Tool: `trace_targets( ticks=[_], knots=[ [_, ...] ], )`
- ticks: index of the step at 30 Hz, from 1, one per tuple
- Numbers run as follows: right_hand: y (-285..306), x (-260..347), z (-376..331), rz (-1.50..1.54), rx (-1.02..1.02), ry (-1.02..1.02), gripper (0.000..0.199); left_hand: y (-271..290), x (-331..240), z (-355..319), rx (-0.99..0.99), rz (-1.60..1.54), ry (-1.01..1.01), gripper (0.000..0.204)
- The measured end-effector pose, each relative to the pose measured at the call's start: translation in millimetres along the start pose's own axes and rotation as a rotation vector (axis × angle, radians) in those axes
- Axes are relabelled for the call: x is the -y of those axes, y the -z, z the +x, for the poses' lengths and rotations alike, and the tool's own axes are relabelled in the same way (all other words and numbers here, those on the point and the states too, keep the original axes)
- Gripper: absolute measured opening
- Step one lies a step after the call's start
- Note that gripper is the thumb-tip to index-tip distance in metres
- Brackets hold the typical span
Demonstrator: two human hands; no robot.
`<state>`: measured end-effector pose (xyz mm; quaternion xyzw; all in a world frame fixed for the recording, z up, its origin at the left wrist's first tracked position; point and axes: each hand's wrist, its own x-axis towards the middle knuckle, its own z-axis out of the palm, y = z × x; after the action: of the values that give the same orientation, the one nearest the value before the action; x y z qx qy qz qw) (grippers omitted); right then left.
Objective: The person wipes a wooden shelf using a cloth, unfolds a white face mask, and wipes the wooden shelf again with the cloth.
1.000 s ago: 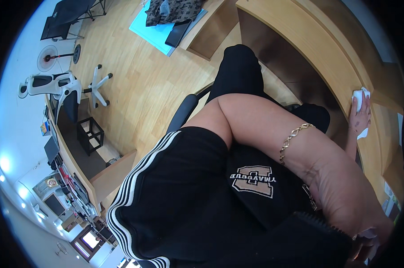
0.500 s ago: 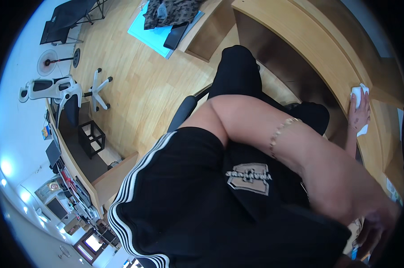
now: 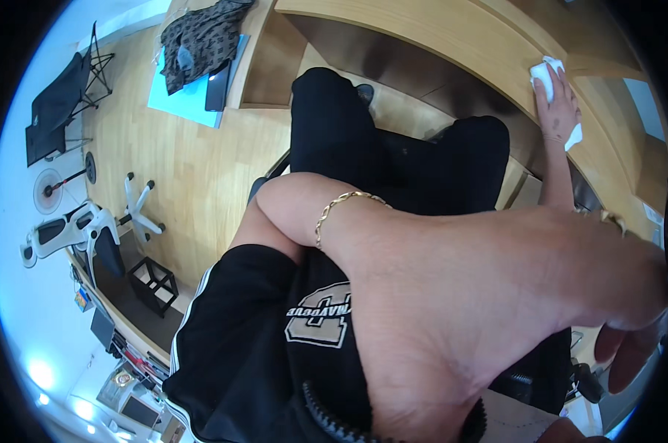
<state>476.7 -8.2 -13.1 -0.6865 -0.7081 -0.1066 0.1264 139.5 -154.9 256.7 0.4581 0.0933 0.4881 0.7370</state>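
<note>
Your right hand (image 3: 557,103) lies flat, fingers spread, on a white cloth (image 3: 546,72) at the front edge of the wooden bench (image 3: 437,37), up at the far right of your view. The cloth sits under the palm and pokes out beyond the fingertips and beside the wrist. Your left hand (image 3: 629,295) is raised close to the camera at the right, well apart from the cloth, fingers loosely curled and holding nothing you can see. A gold bracelet (image 3: 341,207) circles that forearm.

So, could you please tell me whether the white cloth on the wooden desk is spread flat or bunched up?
Bunched up: the white cloth sits crumpled under the right hand pressing it on the wooden desk.
</note>
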Motion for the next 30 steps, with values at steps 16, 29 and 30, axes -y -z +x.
trace_targets(
  ticks=[16,29,30],
  knots=[
    [-13,-4,2,-0.037,-0.026,0.019,0.055,-17,28,-8,0.016,0.083,-0.227,0.036],
    [-14,-7,5,-0.016,-0.041,0.028,0.053,4,-10,-8,0.24,0.082,0.064,0.031],
    [-15,-6,5,-0.016,-0.044,0.031,0.053,7,-14,-8,0.258,0.08,0.088,0.03]
  ],
)
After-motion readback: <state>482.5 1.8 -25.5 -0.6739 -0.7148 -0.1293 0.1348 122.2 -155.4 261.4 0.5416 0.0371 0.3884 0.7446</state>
